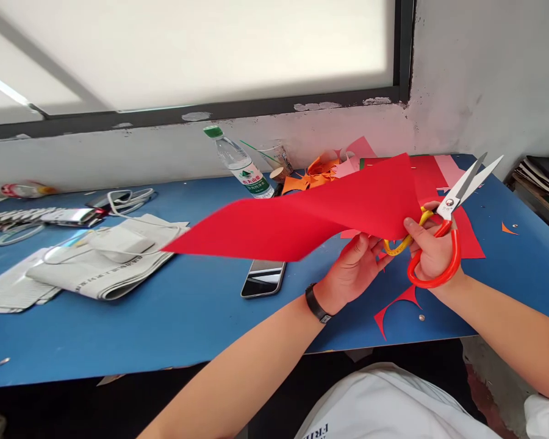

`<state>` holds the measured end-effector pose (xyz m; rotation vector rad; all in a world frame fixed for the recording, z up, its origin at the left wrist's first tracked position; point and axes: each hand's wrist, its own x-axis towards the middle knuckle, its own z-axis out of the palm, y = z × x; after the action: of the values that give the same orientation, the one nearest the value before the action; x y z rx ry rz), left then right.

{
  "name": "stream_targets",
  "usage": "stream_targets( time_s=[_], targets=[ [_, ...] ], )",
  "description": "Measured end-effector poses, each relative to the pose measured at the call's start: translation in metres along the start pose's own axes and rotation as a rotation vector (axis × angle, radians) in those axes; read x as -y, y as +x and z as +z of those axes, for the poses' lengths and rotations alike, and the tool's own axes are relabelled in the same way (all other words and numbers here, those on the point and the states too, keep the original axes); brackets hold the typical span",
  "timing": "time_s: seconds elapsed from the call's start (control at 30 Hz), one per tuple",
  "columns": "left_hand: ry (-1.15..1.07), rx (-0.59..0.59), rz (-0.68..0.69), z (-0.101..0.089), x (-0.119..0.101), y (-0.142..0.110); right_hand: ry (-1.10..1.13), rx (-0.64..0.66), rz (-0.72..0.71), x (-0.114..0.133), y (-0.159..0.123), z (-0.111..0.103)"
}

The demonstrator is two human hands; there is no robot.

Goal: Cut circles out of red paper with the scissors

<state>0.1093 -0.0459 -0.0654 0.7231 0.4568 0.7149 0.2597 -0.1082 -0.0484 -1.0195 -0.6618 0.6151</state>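
Right hand [432, 253] grips scissors [443, 228], blades slightly parted toward 1 o'clock, off the paper. Left hand [354, 268] pinches red paper sheet [302, 219] held above blue worktop [187, 311]. Phone [264, 278] lies beneath. Step: positioning sheet; blades must meet its edge.

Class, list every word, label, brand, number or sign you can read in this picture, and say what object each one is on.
White shirt: dark letters at the bottom edge, cut off, roughly "FRI"; not fully readable.
Water bottle: green and white label with red characters, too small to read.
Folded newspaper: print too small and blurred to read.
Scissors: no readable marking.
Red paper, phone, wristband: no text.
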Motion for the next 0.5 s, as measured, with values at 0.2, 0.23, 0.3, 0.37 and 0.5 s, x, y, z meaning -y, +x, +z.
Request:
stream_targets(
  time_s=[0.2, 0.23, 0.3, 0.37, 0.5],
  targets=[
    [-0.008, -0.073, 0.119, -0.003, 0.006, 0.007, 0.098, -0.086, 0.066, -0.011, 0.014, 0.002],
    [-0.006, -0.096, 0.143, -0.004, 0.005, 0.008, 0.094, -0.092, 0.062, -0.012, 0.016, 0.001],
    [0.001, -0.133, 0.190, -0.007, 0.002, 0.008, 0.074, -0.103, 0.039, -0.011, 0.019, -0.002],
    [0.010, -0.157, 0.244, -0.007, -0.002, 0.008, 0.036, -0.115, -0.004, -0.009, 0.021, -0.005],
    [0.042, -0.205, 0.375, -0.007, -0.006, 0.011, -0.059, -0.120, -0.116, 0.000, 0.023, -0.010]
  ],
)
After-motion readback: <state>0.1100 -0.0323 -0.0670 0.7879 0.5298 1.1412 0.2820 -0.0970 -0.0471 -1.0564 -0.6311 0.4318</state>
